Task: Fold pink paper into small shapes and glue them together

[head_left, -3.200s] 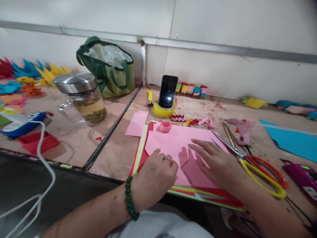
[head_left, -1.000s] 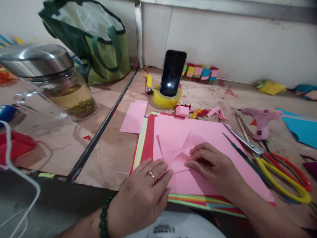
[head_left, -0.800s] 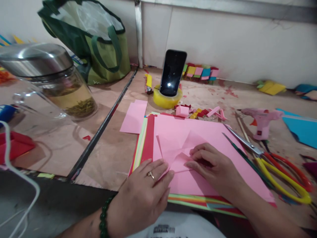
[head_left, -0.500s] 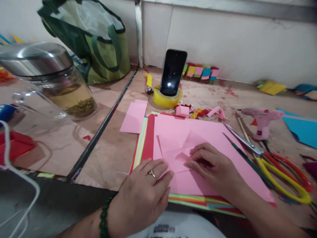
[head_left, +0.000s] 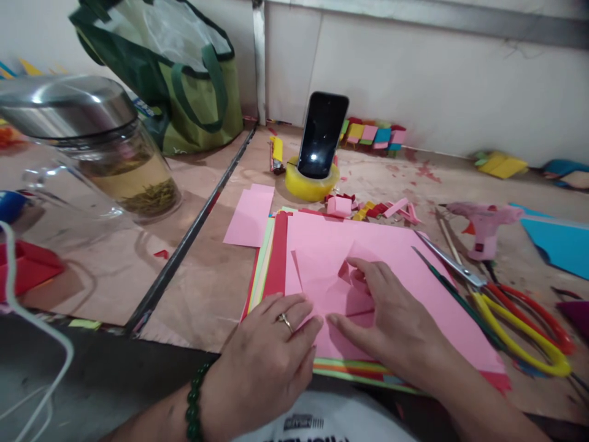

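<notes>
Folding apparently in hand: left hand (head_left: 271,347) flat on creased pink paper sheet (head_left: 319,276); right hand (head_left: 391,316), thumb and fingers parted, at raised pink flap (head_left: 343,271); next crease calls for steady alignment.

A phone (head_left: 323,132) leans back in a yellow tape roll (head_left: 309,185), with a green bag (head_left: 154,83) to its left, near the wall (head_left: 391,80). A lidded mug (head_left: 126,177) of liquid and leaves stands in front of the bag. On the right, a glue gun (head_left: 485,222) lies between the scissors (head_left: 478,281) and a blue sheet (head_left: 564,242)

Matt pink paper (head_left: 391,244), glossy metal lid (head_left: 69,105)
</notes>
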`<action>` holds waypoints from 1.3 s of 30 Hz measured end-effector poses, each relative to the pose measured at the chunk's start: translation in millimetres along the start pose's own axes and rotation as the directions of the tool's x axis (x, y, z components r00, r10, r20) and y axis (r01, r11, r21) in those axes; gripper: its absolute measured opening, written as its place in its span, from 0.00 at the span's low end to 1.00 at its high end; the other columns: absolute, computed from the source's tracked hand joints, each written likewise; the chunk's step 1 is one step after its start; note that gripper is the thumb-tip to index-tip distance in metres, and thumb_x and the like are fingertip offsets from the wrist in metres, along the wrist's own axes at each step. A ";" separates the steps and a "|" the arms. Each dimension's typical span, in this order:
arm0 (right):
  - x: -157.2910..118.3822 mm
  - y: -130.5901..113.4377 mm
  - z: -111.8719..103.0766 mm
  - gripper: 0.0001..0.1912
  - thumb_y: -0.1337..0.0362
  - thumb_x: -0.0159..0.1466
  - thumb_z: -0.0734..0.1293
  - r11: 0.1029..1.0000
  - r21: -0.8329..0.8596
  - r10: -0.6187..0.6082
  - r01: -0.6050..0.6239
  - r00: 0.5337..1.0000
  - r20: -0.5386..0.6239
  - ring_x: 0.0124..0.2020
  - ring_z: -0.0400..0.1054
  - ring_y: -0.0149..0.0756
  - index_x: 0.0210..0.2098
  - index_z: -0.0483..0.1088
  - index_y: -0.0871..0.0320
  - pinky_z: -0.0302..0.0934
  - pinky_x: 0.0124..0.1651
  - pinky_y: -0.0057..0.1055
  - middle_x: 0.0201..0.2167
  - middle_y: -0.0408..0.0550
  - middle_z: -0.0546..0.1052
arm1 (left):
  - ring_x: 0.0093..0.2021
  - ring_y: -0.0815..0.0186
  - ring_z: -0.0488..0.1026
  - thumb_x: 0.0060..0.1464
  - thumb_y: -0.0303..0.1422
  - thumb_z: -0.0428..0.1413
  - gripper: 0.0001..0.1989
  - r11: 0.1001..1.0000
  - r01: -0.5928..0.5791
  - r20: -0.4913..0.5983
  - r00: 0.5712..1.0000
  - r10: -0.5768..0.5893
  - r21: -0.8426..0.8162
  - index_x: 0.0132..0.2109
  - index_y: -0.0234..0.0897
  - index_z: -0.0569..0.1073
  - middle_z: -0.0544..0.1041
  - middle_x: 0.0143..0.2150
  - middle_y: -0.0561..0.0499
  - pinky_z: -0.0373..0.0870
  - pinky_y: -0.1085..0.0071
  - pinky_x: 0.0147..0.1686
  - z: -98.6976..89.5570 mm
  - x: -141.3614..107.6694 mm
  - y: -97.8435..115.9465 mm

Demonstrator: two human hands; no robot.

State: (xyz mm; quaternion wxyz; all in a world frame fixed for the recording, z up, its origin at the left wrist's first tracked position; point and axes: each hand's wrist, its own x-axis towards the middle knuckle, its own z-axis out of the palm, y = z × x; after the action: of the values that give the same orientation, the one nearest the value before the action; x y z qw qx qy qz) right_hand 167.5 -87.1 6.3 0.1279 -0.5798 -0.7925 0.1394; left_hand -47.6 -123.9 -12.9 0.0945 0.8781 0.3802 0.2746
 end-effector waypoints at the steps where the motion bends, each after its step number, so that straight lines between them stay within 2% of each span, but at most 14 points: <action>1: -1.2 3.3 -1.6 0.30 0.54 0.56 0.68 1.000 0.013 -0.014 0.014 1.000 0.004 0.47 0.68 0.47 0.54 0.57 0.55 0.68 0.46 0.44 0.46 0.54 0.69 | 0.50 0.58 0.70 0.58 0.27 0.50 0.13 1.000 -0.002 0.005 1.000 0.002 -0.007 0.49 0.32 0.72 0.75 0.49 0.44 0.73 0.57 0.50 -0.5 -0.1 -0.2; 5: -7.9 17.2 -10.5 0.27 0.60 0.60 0.65 0.998 0.050 -0.022 0.021 1.000 0.012 0.45 0.69 0.44 0.57 0.56 0.56 0.69 0.46 0.41 0.47 0.55 0.69 | 0.50 0.59 0.71 0.58 0.26 0.50 0.13 1.000 0.004 0.009 1.000 -0.004 -0.029 0.49 0.33 0.72 0.75 0.49 0.45 0.73 0.57 0.50 -1.8 0.2 -1.5; 11: -15.5 35.5 -18.8 0.21 0.63 0.62 0.64 0.986 0.161 0.038 -0.047 0.997 0.062 0.40 0.71 0.39 0.54 0.62 0.55 0.71 0.39 0.32 0.43 0.51 0.72 | 0.50 0.58 0.71 0.59 0.26 0.50 0.13 1.000 -0.004 0.002 1.000 0.004 -0.030 0.49 0.33 0.72 0.75 0.49 0.44 0.72 0.57 0.50 -1.3 1.7 -1.9; 15: -17.1 56.1 -22.9 0.19 0.63 0.63 0.62 0.981 0.177 0.071 -0.084 0.994 0.083 0.33 0.71 0.35 0.54 0.63 0.56 0.70 0.33 0.30 0.35 0.47 0.73 | 0.51 0.59 0.70 0.59 0.27 0.49 0.13 1.000 0.009 0.022 1.000 -0.008 -0.023 0.50 0.34 0.72 0.75 0.50 0.45 0.71 0.56 0.52 -2.0 -0.3 -0.2; 17: -18.2 58.9 -27.2 0.15 0.64 0.64 0.61 0.987 0.143 0.068 -0.070 0.997 0.019 0.29 0.70 0.34 0.50 0.66 0.56 0.68 0.29 0.29 0.31 0.46 0.73 | 0.52 0.59 0.70 0.59 0.28 0.49 0.13 1.000 0.015 0.033 0.999 -0.015 -0.016 0.50 0.35 0.72 0.74 0.50 0.46 0.69 0.55 0.54 -2.5 -1.5 0.5; 19: -20.4 48.6 -30.8 0.10 0.66 0.63 0.61 0.998 0.067 0.002 0.006 0.992 -0.129 0.29 0.69 0.35 0.43 0.69 0.56 0.67 0.28 0.30 0.31 0.47 0.73 | 0.52 0.59 0.70 0.59 0.28 0.49 0.13 1.000 0.017 0.038 0.999 -0.017 -0.013 0.50 0.36 0.72 0.74 0.51 0.46 0.69 0.55 0.54 -3.0 -1.9 1.0; 21: -23.2 25.8 -30.4 0.10 0.71 0.63 0.60 0.985 -0.014 -0.170 0.171 0.961 -0.220 0.34 0.69 0.38 0.37 0.72 0.55 0.68 0.33 0.32 0.34 0.50 0.73 | 0.52 0.59 0.70 0.59 0.28 0.50 0.13 1.000 0.016 0.046 0.999 -0.015 -0.012 0.50 0.36 0.72 0.75 0.50 0.46 0.69 0.54 0.54 -3.2 -1.5 1.4; 24: -25.8 -12.7 -20.0 0.20 0.77 0.61 0.57 0.924 -0.054 -0.381 0.378 0.918 -0.106 0.37 0.68 0.39 0.43 0.74 0.53 0.68 0.35 0.32 0.37 0.52 0.74 | 0.51 0.59 0.71 0.58 0.27 0.50 0.13 1.000 0.019 0.028 0.999 -0.019 0.008 0.49 0.35 0.72 0.75 0.50 0.45 0.69 0.54 0.53 -2.6 -1.1 2.2; 26: -25.8 -25.7 -10.9 0.20 0.78 0.61 0.57 0.882 -0.075 -0.469 0.464 0.881 -0.065 0.34 0.67 0.39 0.42 0.75 0.56 0.68 0.33 0.33 0.33 0.52 0.75 | 0.51 0.58 0.71 0.59 0.27 0.49 0.13 0.999 0.021 0.012 1.000 -0.022 0.035 0.49 0.34 0.72 0.75 0.50 0.44 0.69 0.54 0.53 -2.0 -1.6 3.3; 27: -25.7 -26.3 -7.5 0.19 0.79 0.60 0.57 0.878 -0.092 -0.475 0.470 0.878 -0.052 0.34 0.66 0.40 0.41 0.75 0.57 0.68 0.33 0.34 0.33 0.52 0.75 | 0.52 0.58 0.71 0.59 0.27 0.49 0.13 0.999 0.020 0.012 1.000 -0.021 0.048 0.50 0.35 0.72 0.75 0.51 0.45 0.68 0.53 0.54 -1.7 -2.0 4.0; 29: -25.8 -17.0 -5.0 0.18 0.78 0.60 0.58 0.882 -0.129 -0.461 0.452 0.886 -0.047 0.34 0.66 0.40 0.39 0.75 0.57 0.68 0.34 0.34 0.33 0.52 0.75 | 0.53 0.58 0.71 0.60 0.27 0.49 0.13 0.998 0.019 0.029 0.999 -0.021 0.064 0.49 0.36 0.72 0.75 0.52 0.46 0.67 0.53 0.55 -1.5 -3.0 5.5; 33: -26.1 22.0 -15.2 0.17 0.77 0.59 0.58 0.883 -0.277 -0.420 0.379 0.901 -0.106 0.36 0.68 0.43 0.41 0.75 0.58 0.68 0.37 0.39 0.35 0.54 0.76 | 0.53 0.59 0.71 0.59 0.27 0.50 0.12 0.998 0.038 0.052 0.998 -0.041 0.055 0.49 0.37 0.72 0.75 0.52 0.46 0.65 0.53 0.56 -3.7 -2.8 5.9; 36: -24.2 47.2 -24.8 0.17 0.74 0.61 0.59 0.857 -0.428 -0.401 0.286 0.892 -0.209 0.46 0.68 0.48 0.47 0.72 0.61 0.67 0.47 0.46 0.45 0.58 0.74 | 0.52 0.60 0.71 0.58 0.27 0.51 0.11 0.999 0.031 0.081 0.996 -0.032 0.014 0.46 0.38 0.73 0.76 0.50 0.47 0.63 0.54 0.57 -9.1 1.3 1.5; 39: -20.3 61.4 -27.6 0.20 0.73 0.62 0.59 0.833 -0.462 -0.440 0.305 0.871 -0.218 0.53 0.65 0.49 0.53 0.69 0.61 0.64 0.53 0.48 0.52 0.59 0.71 | 0.48 0.61 0.72 0.57 0.28 0.52 0.07 0.999 0.031 0.146 0.989 -0.030 -0.006 0.43 0.37 0.72 0.76 0.45 0.48 0.64 0.58 0.54 -16.6 8.9 -4.4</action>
State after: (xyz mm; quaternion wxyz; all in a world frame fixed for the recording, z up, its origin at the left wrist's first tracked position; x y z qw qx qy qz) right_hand 237.8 -86.7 8.4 0.1523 -0.4404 -0.8713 -0.1541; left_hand -54.6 -115.2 2.9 0.1297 0.8895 0.3847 0.2098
